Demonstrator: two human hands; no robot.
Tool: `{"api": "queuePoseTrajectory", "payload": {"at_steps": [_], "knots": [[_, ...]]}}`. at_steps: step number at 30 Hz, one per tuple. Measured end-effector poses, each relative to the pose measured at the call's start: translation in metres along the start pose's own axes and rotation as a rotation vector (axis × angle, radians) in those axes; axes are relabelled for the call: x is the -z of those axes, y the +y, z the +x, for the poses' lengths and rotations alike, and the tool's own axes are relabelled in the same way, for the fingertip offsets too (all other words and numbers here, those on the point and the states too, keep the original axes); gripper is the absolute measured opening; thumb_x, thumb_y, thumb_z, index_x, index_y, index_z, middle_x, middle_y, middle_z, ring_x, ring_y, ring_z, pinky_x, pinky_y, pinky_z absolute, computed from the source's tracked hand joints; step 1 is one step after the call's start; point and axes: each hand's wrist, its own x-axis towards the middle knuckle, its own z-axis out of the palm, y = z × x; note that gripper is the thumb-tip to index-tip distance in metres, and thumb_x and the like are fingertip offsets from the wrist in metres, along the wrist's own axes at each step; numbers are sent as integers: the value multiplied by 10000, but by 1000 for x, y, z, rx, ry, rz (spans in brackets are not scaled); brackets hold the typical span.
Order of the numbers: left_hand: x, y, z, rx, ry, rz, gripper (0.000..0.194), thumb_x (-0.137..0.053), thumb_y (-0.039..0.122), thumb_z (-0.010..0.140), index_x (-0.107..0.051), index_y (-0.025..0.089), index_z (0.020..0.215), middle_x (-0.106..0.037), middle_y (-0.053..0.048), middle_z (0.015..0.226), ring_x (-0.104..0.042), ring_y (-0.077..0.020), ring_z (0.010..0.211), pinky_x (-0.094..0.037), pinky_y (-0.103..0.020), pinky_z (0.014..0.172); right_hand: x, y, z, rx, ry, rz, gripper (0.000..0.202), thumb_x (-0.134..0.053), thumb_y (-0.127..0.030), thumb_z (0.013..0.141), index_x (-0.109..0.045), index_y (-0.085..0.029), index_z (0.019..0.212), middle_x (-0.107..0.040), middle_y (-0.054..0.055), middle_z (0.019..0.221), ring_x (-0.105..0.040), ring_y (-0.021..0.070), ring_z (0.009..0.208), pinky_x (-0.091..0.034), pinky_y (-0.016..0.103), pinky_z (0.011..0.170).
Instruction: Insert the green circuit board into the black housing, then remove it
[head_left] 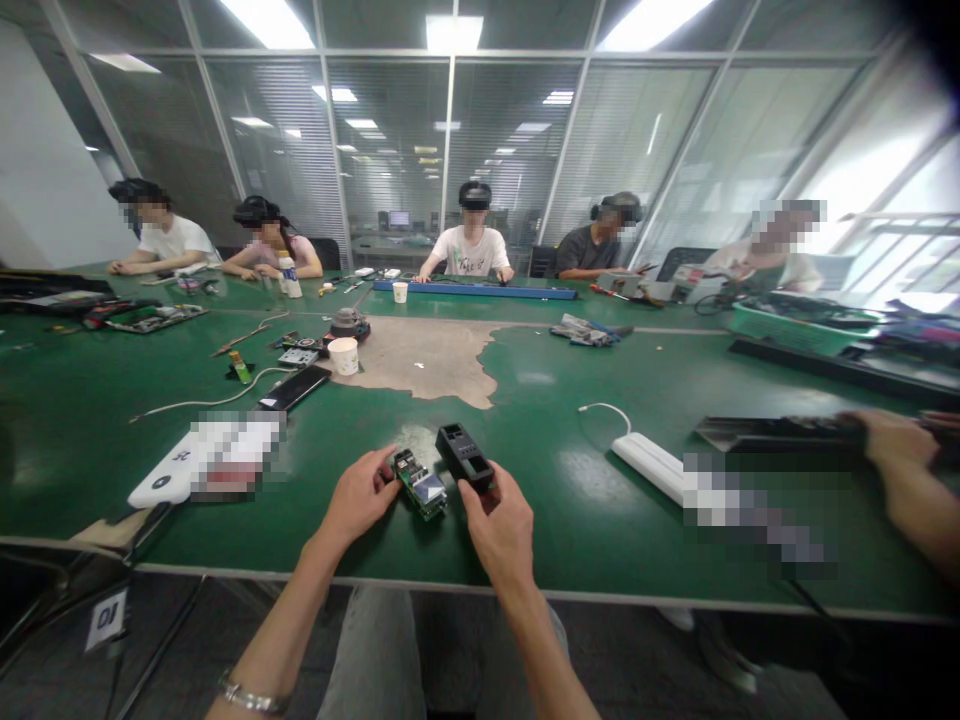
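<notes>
Between my hands, near the table's front edge, are a small circuit board and a black plastic housing. My left hand (367,495) is closed on the left side of the green circuit board (420,485), which carries a small grey screen. In my right hand (501,518) the black plastic housing (463,456) is held by its lower end, tilted, with rectangular openings facing up. Board and housing are apart, side by side. The fingertips beneath both things are partly hidden.
On the green table (555,540), a white power strip (649,465) lies at right, beside a co-worker's hand (896,440). A paper cup (343,356), a black phone-like slab (296,387) and a white case (161,480) are at left. Several people sit across the table.
</notes>
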Motion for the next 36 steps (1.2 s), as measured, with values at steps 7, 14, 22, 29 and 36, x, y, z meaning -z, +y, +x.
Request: {"api": "queuePoseTrajectory", "payload": {"at_steps": [7,14,22,29,36], "knots": [[3,5,0,7,-12,14,469,-617,310,835,-556,229,1293,-631,-13,901,-544,-117,616,-450,-257,642,-4,15,1,56,-3,-119,393,-568,-372,836,-611,-145,1153,-659,132,1074,-606,253,988,-468,398,892],[2,3,1,11,-12,11,465,-622,334,843,-556,231,1291,-619,-11,892,-541,-119,622,-450,-256,642,-3,20,-3,23,0,-159,626,-641,-395,788,-494,-108,1324,-607,160,1158,-596,266,993,-483,408,880],[3,7,0,2,-12,24,439,-613,349,850,-574,232,1272,-610,-7,869,-548,-127,638,-447,-259,653,-3,19,2,48,-14,-123,418,-577,-387,835,-597,-150,1180,-642,129,1082,-596,254,985,-469,405,890],[5,9,0,-15,-16,28,350,-609,326,848,-630,247,1188,-582,8,838,-545,-115,630,-432,-238,626,3,-5,-1,-60,20,94,442,-588,-452,843,-617,-149,1163,-673,113,1055,-626,204,834,-504,324,756],[4,7,-2,-8,1,-18,415,-617,302,830,-587,227,1238,-593,13,851,-541,-106,618,-437,-240,627,-9,-42,-8,1,-69,163,396,-611,-415,831,-641,-159,1131,-677,103,1038,-616,176,752,-510,288,681]]}}
